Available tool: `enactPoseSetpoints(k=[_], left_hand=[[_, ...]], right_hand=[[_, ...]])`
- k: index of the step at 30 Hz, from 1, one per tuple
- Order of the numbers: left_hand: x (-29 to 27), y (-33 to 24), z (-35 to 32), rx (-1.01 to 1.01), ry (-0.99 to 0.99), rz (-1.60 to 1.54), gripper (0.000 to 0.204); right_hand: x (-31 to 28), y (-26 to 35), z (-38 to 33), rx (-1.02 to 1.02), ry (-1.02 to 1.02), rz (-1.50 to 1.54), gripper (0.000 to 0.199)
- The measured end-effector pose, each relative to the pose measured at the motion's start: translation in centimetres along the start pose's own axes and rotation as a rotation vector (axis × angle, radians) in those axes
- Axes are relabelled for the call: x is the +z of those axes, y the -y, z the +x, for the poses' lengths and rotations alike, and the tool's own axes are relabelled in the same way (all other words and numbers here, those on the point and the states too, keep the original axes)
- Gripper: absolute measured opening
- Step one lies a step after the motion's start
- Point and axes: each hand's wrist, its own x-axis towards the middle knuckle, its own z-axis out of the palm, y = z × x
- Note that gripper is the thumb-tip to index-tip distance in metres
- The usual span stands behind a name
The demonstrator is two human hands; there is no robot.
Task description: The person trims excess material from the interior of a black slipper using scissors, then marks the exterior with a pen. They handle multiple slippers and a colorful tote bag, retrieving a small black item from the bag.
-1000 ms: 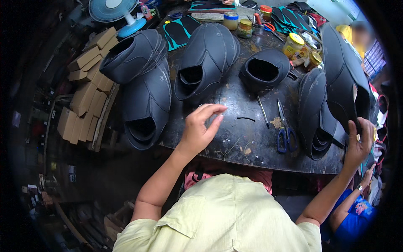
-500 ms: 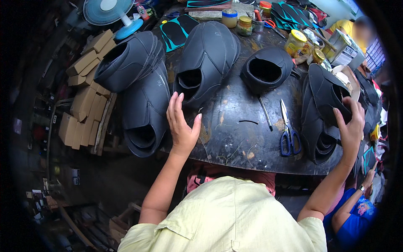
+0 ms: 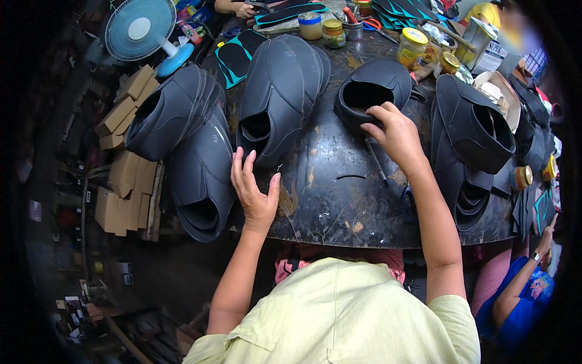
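My right hand [image 3: 397, 133] reaches over the table to a black shoe upper [image 3: 388, 77], fingers curled at the near rim of its dark opening and thumb just below. Over the table's near left part my left hand [image 3: 254, 200] is empty, fingers spread, close to a stack of black uppers [image 3: 285, 70]. Another pile of uppers [image 3: 197, 161] lies left of it. Beneath my right forearm, scissors [image 3: 410, 205] are mostly hidden, with only a dark blue handle showing. A thin pen-like stick [image 3: 377, 162] and a short black strip [image 3: 351, 176] lie between my hands.
More stacked uppers [image 3: 464, 115] stand at the right. Jars, including a yellow one [image 3: 412, 45], and teal-and-black cut sheets [image 3: 239, 57] line the back. Brown boxes [image 3: 124, 173] and a blue fan [image 3: 140, 29] are at the left. A person in blue [image 3: 515, 297] sits at the right.
My right hand has moved left from the right-hand stack to the middle shoe upper, its forearm now covering the scissors. My left hand stays spread near the same spot. Another person's hand appears at the back.
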Motion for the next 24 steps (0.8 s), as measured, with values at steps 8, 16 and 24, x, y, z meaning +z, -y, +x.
enactPoseSetpoints(k=[8,16,24], left_hand=[[-0.2,-0.3,4.6,-0.063,0.052,-0.084,0.038],[-0.1,-0.5,5.0,-0.132,-0.011,-0.198,0.022],[-1.7,-0.4,6.5,-0.428,-0.001,-0.541,0.023]], right_hand=[[-4.2,-2.6,-4.0,0.072,-0.024,-0.199,0.033],[-3.9,-0.1,-8.1,0.105,-0.162,0.078,0.03],[-0.4,-1.0,-10.9,0.121,0.045,-0.096,0.042]])
